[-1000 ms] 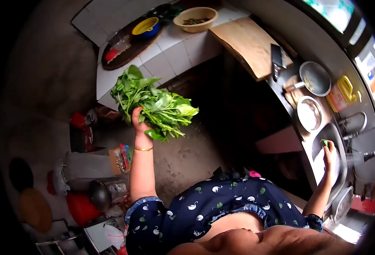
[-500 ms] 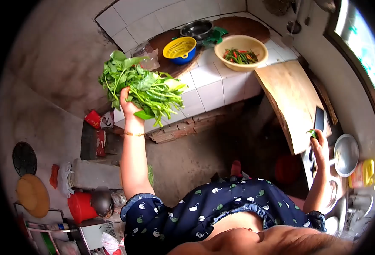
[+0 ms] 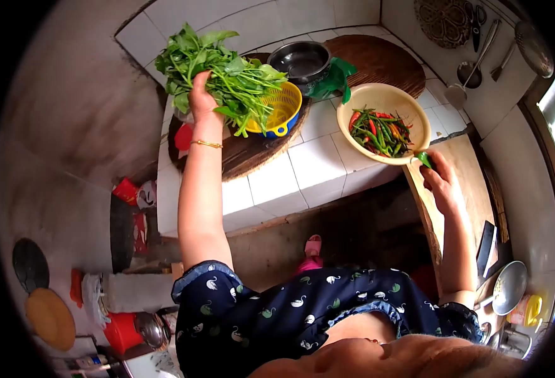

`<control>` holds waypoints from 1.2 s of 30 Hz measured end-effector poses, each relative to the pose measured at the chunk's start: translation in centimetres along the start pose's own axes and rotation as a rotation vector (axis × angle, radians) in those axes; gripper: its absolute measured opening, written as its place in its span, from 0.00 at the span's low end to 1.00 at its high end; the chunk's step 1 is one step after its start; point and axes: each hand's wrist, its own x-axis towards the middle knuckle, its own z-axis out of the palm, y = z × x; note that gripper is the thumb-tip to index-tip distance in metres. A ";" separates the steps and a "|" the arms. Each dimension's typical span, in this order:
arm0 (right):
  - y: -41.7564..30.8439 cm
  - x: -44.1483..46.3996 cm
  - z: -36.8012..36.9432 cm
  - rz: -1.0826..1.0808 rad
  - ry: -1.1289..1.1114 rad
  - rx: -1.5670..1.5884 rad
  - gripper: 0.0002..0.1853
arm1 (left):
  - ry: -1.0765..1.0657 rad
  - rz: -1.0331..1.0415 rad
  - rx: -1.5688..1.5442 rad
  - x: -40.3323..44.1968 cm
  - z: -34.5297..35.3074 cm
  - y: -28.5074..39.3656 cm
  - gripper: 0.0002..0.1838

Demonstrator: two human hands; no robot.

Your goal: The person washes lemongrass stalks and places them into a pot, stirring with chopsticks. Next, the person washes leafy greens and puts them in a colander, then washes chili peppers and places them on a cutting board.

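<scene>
A big bunch of leafy green vegetables (image 3: 217, 72) is gripped in my left hand (image 3: 204, 99), with the fingers wrapped round the stems. Its stem ends hang over a yellow strainer basket (image 3: 282, 108) set in a blue basin, and partly cover it. My right hand (image 3: 443, 178) pinches a small green leaf (image 3: 423, 159) at the near right rim of a cream bowl (image 3: 418, 120). Red and green chili peppers (image 3: 382, 133) lie inside that bowl.
A dark metal bowl (image 3: 300, 60) and a green plastic bag (image 3: 334, 78) stand by round wooden boards (image 3: 381, 63) on the tiled counter (image 3: 315, 160). A cleaver (image 3: 486, 247) lies on the right, near a metal pan (image 3: 509, 288). Utensils hang on the wall.
My body has come closer to the counter. The greens have moved from beside the strainer to partly over it. My right hand has moved forward with the leaf to the cream bowl's rim.
</scene>
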 end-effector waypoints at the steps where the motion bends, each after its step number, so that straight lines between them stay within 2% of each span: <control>1: -0.7 1.6 1.4 -0.013 -0.010 0.074 0.14 | 0.026 0.015 0.020 2.2 -0.8 -1.4 0.14; 2: -1.4 3.1 2.8 -0.018 -0.025 0.144 0.14 | 0.046 0.121 0.080 2.6 -0.5 -2.6 0.15; 3: -2.1 4.6 4.1 -0.029 -0.042 0.214 0.14 | 0.093 0.002 0.098 2.6 -0.3 -3.3 0.16; 5: -2.7 8.8 7.1 0.024 -0.067 0.437 0.17 | 0.148 0.004 0.299 5.5 -3.5 -7.1 0.20; 7: -3.8 12.6 11.6 0.046 -0.002 0.643 0.15 | 0.176 -0.027 0.499 6.2 -5.7 -10.1 0.18; 9: -3.7 16.5 16.0 0.038 -0.036 0.676 0.16 | 0.080 -0.170 0.689 5.5 -7.3 -11.4 0.21; 10: -3.4 18.2 18.5 0.013 -0.049 0.710 0.17 | 0.111 -0.263 0.809 5.5 -8.3 -12.3 0.22; 11: -3.6 19.7 21.0 -0.013 -0.063 0.744 0.18 | -0.033 -0.297 0.939 4.7 -8.3 -11.9 0.21; 13: -5.0 21.6 25.5 0.009 -0.033 0.702 0.20 | -0.166 -0.301 0.694 6.7 -14.0 -16.3 0.20; 14: -4.2 23.1 27.5 0.012 -0.033 0.666 0.20 | -0.231 -0.299 0.570 8.0 -17.5 -19.1 0.20; 16: -1.9 25.1 31.6 0.033 -0.037 0.567 0.22 | -0.324 -0.253 0.726 7.3 -15.4 -17.0 0.19; 17: -1.0 25.7 33.3 0.049 -0.037 0.504 0.23 | -0.353 -0.206 1.006 5.8 -11.2 -13.6 0.17; 18: 0.5 26.1 34.6 -0.019 -0.046 0.453 0.22 | -0.284 -0.157 0.804 6.2 -12.2 -14.8 0.17; 19: 1.2 26.4 35.0 -0.204 0.012 0.209 0.22 | -0.307 -0.197 0.790 6.3 -11.9 -14.3 0.17; 21: 2.4 27.1 36.1 -0.326 0.072 -0.028 0.22 | -0.352 -0.276 0.762 6.2 -11.8 -13.0 0.18; 22: 2.4 27.2 36.3 -0.321 0.061 -0.114 0.22 | -0.404 -0.328 0.848 5.9 -10.4 -11.3 0.20; 25: 2.2 26.9 36.5 -0.291 0.010 -0.319 0.21 | -0.423 -0.080 1.307 6.8 -12.6 -13.0 0.20; 26: 2.1 26.7 36.5 -0.274 -0.019 -0.351 0.21 | -0.337 -0.200 1.403 6.2 -10.5 -11.7 0.27; 27: 2.2 26.5 36.4 -0.254 -0.049 -0.383 0.21 | -0.358 -0.195 1.548 5.9 -9.5 -11.1 0.31; 29: 3.1 26.9 36.4 -0.298 -0.135 -0.530 0.22 | -0.426 -0.152 1.625 5.7 -10.5 -11.8 0.32; 30: 4.0 27.6 36.6 -0.342 -0.184 -0.632 0.22 | -0.492 -0.033 1.602 5.5 -10.9 -12.0 0.31; 31: 4.9 28.1 36.8 -0.386 -0.235 -0.735 0.22 | -0.505 -0.005 1.588 5.6 -11.3 -12.4 0.30; 32: 5.5 28.5 37.1 -0.295 -0.252 -0.655 0.22 | -0.517 0.022 1.576 5.7 -11.6 -12.8 0.29; 33: 6.1 28.9 37.2 -0.249 -0.259 -0.705 0.23 | -0.529 0.051 1.563 5.8 -11.8 -13.1 0.28; 34: 6.5 29.4 37.2 -0.208 -0.265 -0.756 0.23 | -0.517 0.207 1.538 5.4 -11.6 -12.8 0.23; 36: 4.2 28.5 35.7 -0.187 -0.229 -0.743 0.22 | -0.521 0.161 1.453 5.6 -12.0 -13.0 0.23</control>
